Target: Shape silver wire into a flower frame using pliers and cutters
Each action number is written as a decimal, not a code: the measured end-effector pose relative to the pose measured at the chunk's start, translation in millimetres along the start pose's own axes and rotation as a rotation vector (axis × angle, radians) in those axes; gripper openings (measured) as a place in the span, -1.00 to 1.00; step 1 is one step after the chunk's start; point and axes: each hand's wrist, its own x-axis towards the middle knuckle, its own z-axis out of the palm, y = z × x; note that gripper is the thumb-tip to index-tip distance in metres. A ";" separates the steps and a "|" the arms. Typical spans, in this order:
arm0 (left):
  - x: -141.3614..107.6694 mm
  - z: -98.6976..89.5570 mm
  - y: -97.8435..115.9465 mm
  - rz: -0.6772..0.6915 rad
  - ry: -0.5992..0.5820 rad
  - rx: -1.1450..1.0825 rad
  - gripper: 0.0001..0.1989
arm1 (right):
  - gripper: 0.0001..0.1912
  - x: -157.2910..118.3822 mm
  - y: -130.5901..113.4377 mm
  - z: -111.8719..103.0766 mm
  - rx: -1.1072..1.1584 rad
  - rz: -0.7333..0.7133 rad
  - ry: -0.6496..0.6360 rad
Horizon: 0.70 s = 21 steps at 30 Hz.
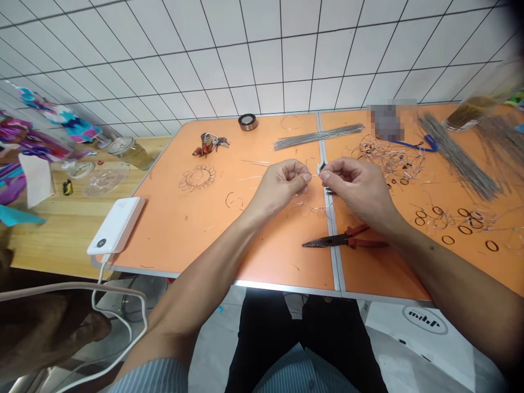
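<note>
Both hands are raised close together over the orange table (229, 240), near its metal seam. My left hand (286, 183) pinches a thin wire (314, 175) between thumb and fingers. My right hand (356, 185) is closed at the wire's other end, with a small dark flat piece (322, 167) showing at its fingertips; its kind is unclear. A scalloped wire ring (313, 210) shows faintly below the hands. Long-nose pliers (331, 240) with red handles lie under my right wrist. A flower-shaped wire ring (198, 178) rests to the left.
Straight wires (319, 136) lie at the back, with another bundle (460, 155) at right. Tangled copper-coloured wire (388, 155) and several dark rings (464, 230) are nearby. Black tape (248, 121), keys (210, 144), and a white power bank (117, 225) with its cable are toward the left.
</note>
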 end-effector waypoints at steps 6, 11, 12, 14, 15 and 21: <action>0.1 2.6 -1.4 0.016 0.014 0.000 -0.81 | -0.89 2.2 -2.8 -0.5 0.076 0.086 -0.043; 0.3 3.6 -4.2 0.035 0.011 -0.004 -0.77 | -0.90 2.2 -1.4 1.0 0.116 0.125 -0.049; 0.3 3.8 -4.3 0.035 0.009 -0.007 -0.78 | -0.90 2.1 -1.1 1.3 0.124 0.132 -0.052; 0.3 4.3 -3.9 0.017 0.003 -0.019 -0.77 | -0.92 2.0 -0.4 1.6 0.137 0.139 -0.058; 0.2 4.7 -3.5 0.004 0.000 -0.028 -0.75 | -0.92 2.0 0.3 1.7 0.142 0.138 -0.061; -0.1 6.2 -2.5 -0.024 0.007 -0.052 -0.67 | -0.85 4.5 6.7 -0.2 0.175 0.126 -0.092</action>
